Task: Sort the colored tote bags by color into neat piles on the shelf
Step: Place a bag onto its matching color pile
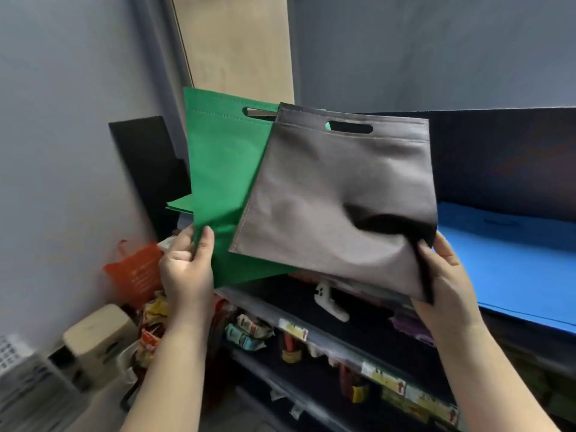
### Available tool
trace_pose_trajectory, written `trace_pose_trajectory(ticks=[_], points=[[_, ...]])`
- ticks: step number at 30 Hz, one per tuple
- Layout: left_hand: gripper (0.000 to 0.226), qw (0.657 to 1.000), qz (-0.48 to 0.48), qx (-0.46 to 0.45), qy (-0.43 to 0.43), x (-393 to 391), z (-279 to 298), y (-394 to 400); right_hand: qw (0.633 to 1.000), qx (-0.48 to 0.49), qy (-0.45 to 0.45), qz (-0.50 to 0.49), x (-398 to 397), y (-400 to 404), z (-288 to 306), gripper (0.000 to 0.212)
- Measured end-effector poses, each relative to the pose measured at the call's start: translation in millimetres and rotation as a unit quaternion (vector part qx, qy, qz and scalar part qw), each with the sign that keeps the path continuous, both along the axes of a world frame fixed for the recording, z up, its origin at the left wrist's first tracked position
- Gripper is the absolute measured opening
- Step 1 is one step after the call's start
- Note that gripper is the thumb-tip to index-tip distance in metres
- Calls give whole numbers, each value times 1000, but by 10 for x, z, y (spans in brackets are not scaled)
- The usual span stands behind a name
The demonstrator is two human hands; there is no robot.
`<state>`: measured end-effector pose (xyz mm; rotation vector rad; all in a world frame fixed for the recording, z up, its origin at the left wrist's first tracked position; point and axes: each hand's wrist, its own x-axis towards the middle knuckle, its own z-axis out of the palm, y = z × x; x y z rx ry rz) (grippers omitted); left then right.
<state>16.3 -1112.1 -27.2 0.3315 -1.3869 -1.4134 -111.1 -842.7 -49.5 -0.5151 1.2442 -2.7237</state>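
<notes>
Head view: two flat tote bags held up in front of a dark shelf unit, seen from above the forearms.
Left hand (186, 265): at 8 o'clock – thumb and fingers pinch the lower corner of the green tote bag (224, 169), which stands upright.
Right hand (444, 275): at 4 o'clock, fingers curled round the lower right corner of the grey tote bag (336, 194); the cloth puckers into a dark fold just above the grip.
Overlap: grey bag lies in front of the green one, covering its right side; both die-cut handle slots point up.
Handling: thin non-woven fabric, likely very light and floppy – it sags from a corner hold, so a grip on two corners or along the top hem should keep it flat for stacking.
Green pile (179, 204): a few green sheets lie at 9 o'clock, behind the raised green bag.
Blue pile (511, 260): broad flat stack on the top shelf (505, 319) at 3 o'clock.
Lower shelves: packaged snacks (246, 333) behind price tags; which goods exactly is too blurred to tell.
Orange basket (137, 272): at 8 o'clock near the wall, contents unclear.
</notes>
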Motion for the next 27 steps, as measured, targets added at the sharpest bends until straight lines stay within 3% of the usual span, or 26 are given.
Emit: trace_pose_trajectory(ticks=[3,7,12,18,27], points=[[17,1000,15,-6,14,-76,35,-235,999,1,28,41,-254,-393,81,30],[38,999,48,2,-1,-156,62,-597,996,-15,27,87,-505,-836,137,27],[13,999,50,8,3,-286,24,-1027,995,-2,25,101,-757,-1341,175,35],[25,998,55,29,-3,-556,-113,-1794,997,4,15,80,-983,-1957,137,31],[15,999,-25,6,-25,-1115,-195,-3146,1000,3,17,-8,-1089,-2948,174,32]])
